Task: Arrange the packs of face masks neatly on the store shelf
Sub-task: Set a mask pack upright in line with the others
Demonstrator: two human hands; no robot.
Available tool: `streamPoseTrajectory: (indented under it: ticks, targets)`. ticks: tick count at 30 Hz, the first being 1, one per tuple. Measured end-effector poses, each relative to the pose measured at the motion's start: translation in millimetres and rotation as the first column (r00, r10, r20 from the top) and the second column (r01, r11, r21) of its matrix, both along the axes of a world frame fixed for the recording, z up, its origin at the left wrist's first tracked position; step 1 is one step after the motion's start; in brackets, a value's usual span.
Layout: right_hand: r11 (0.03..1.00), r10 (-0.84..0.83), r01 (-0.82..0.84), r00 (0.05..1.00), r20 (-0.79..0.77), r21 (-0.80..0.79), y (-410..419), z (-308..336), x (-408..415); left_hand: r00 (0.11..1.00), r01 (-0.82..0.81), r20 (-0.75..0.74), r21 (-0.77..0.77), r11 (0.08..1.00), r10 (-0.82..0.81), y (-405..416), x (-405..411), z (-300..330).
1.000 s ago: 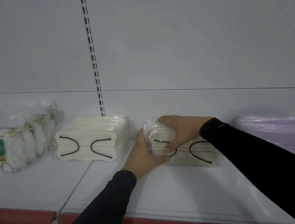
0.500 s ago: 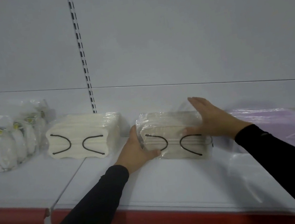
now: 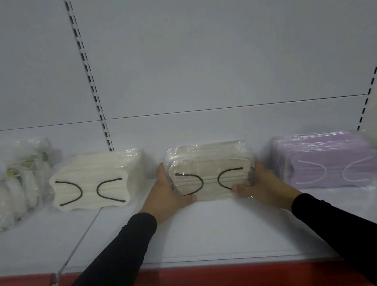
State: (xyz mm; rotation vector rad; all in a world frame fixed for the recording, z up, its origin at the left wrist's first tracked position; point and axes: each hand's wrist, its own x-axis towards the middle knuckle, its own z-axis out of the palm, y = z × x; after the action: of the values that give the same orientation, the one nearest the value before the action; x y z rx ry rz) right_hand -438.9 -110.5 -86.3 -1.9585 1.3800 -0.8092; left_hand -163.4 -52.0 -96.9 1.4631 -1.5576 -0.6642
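Note:
A beige pack of face masks [image 3: 210, 175] with black ear loops stands on the white shelf [image 3: 217, 229], wrapped in clear plastic. My left hand [image 3: 165, 193] presses flat against its left end, thumb along the lower front edge. My right hand [image 3: 261, 182] presses against its right end, thumb on the front; its fingers are partly hidden by the wrap. A cream pack [image 3: 92, 180] with black loops stands to the left. A purple pack [image 3: 327, 161] with white loops stands to the right.
At the far left sit several white bagged masks [image 3: 10, 188] with a green label. The shelf has a red front lip [image 3: 223, 278]. A slotted upright [image 3: 88, 72] runs up the white back panel. Something green shows below the shelf.
My right hand came off the top of the beige pack and dropped to its right end. The pack now stands square, facing front. The view shifted right, showing the whole purple pack.

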Motion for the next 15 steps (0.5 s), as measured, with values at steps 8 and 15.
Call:
streamPoseTrajectory:
  ticks: [8, 15]
  targets:
    - [1.0, -0.007, 0.007, 1.0, 0.006, 0.019, 7, 8, 3, 0.999, 0.006, -0.048, -0.02, 1.0, -0.007, 1, -1, 1]
    - [0.997, 0.024, -0.036, 0.985, 0.168, 0.064, 7, 7, 0, 0.997, -0.073, -0.019, 0.006, 0.997, 0.073, 10, -4, 13]
